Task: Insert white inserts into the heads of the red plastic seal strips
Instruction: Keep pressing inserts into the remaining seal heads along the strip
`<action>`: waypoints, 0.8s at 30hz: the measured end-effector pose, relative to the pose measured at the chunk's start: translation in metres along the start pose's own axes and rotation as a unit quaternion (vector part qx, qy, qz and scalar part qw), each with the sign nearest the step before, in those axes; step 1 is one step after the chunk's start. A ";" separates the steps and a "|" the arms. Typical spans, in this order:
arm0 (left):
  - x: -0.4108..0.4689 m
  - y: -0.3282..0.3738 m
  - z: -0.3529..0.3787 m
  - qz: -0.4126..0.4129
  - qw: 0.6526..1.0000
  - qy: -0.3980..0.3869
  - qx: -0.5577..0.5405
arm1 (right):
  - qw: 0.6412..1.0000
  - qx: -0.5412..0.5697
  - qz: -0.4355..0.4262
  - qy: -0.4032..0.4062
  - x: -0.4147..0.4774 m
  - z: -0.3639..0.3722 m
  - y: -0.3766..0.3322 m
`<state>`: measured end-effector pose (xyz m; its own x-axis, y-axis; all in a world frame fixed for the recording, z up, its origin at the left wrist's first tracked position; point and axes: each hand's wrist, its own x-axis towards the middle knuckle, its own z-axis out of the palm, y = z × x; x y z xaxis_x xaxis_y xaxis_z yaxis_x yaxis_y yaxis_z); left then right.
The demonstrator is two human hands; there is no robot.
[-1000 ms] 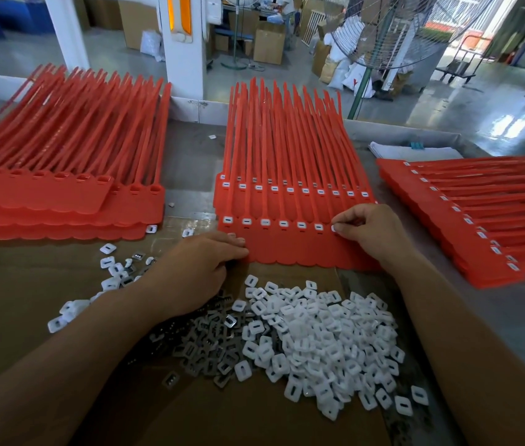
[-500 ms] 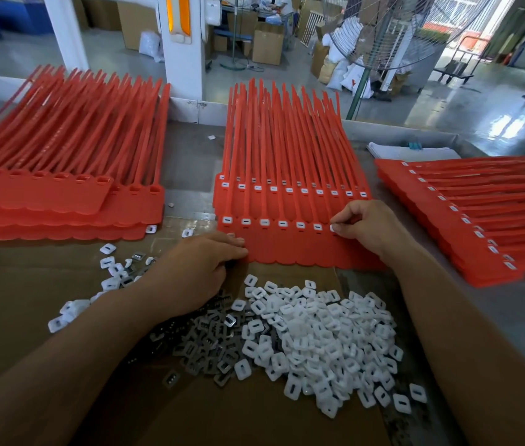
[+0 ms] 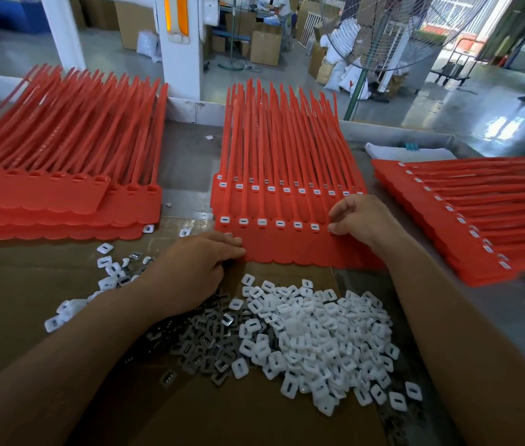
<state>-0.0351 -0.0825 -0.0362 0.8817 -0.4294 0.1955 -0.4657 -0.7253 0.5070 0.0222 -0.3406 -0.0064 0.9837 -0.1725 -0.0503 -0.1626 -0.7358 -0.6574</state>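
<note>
The right hand (image 3: 362, 220) is bending over the near row of heads on the middle stack of flat red plastic seal strips (image 3: 290, 249), near the middle of the tabletop (image 3: 187, 149). Its fingers (image 3: 340, 214) are pinching together on what looks like a small white insert (image 3: 331, 229), mostly hidden, at the seventh head. Six filled heads (image 3: 261, 222) are showing to the left of it. The left hand (image 3: 196, 268) is pressing the near left corner of the top sheet, fingers lying close together and fairly straight.

The insert is probably going in blind under the fingertips. If it is tilting as it is pushed, it may sit proud or pop out. If the left hand is easing off, the top sheet may slide on the sheets below and the head may shift.

The heap of loose white square plastic inserts (image 3: 319, 329) is lying on brown cardboard (image 3: 254, 413) just below the right forearm, which could sweep pieces off the near right edge. Grey metal clips (image 3: 203, 342) are touching that heap and partly covered by the left wrist, so a wrong piece could be picked up.

A red stack with empty heads (image 3: 61, 194) is lying at the left edge and a filled red stack (image 3: 480, 220) at the right edge. A standing wire fan (image 3: 393, 27) is standing beyond the far edge.
</note>
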 end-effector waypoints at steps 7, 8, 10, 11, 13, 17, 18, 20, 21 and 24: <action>0.001 0.001 -0.001 0.001 1.000 0.001 0.003 | 1.000 -0.013 0.014 0.007 0.000 -0.001 -0.004; 0.001 0.001 -0.001 0.002 1.000 0.002 0.006 | 1.000 -0.015 0.005 0.013 -0.002 -0.001 -0.002; 0.001 0.000 0.000 0.003 1.000 0.003 0.013 | 0.999 -0.007 -0.024 0.026 -0.006 0.000 0.002; 0.002 0.000 0.000 0.004 1.000 0.003 0.016 | 0.999 -0.003 -0.041 0.033 -0.009 0.001 0.005; 0.002 0.000 0.000 0.005 1.000 0.004 0.020 | 0.996 -0.009 -0.071 0.047 -0.013 0.003 0.010; 0.002 0.000 0.000 0.006 1.000 0.010 0.026 | 0.993 0.019 -0.105 0.040 -0.016 0.003 0.018; 0.002 0.001 -0.001 0.006 1.000 0.012 0.026 | 0.993 0.025 -0.110 0.037 -0.017 0.003 0.020; 0.002 0.001 -0.001 0.006 1.000 0.009 0.022 | 0.992 0.032 -0.119 0.037 -0.018 0.003 0.023; 0.002 0.001 -0.001 0.006 1.000 0.007 0.021 | 0.991 0.037 -0.123 0.038 -0.018 0.002 0.024; 0.003 0.002 -0.002 0.007 1.000 0.003 0.017 | 0.990 0.048 -0.128 0.033 -0.018 0.000 0.025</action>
<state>-0.0332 -0.0840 -0.0333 0.8756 -0.4367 0.2066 -0.4799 -0.7376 0.4750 0.0001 -0.3558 -0.0220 0.9841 -0.0327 0.1748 0.1031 -0.6960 -0.7106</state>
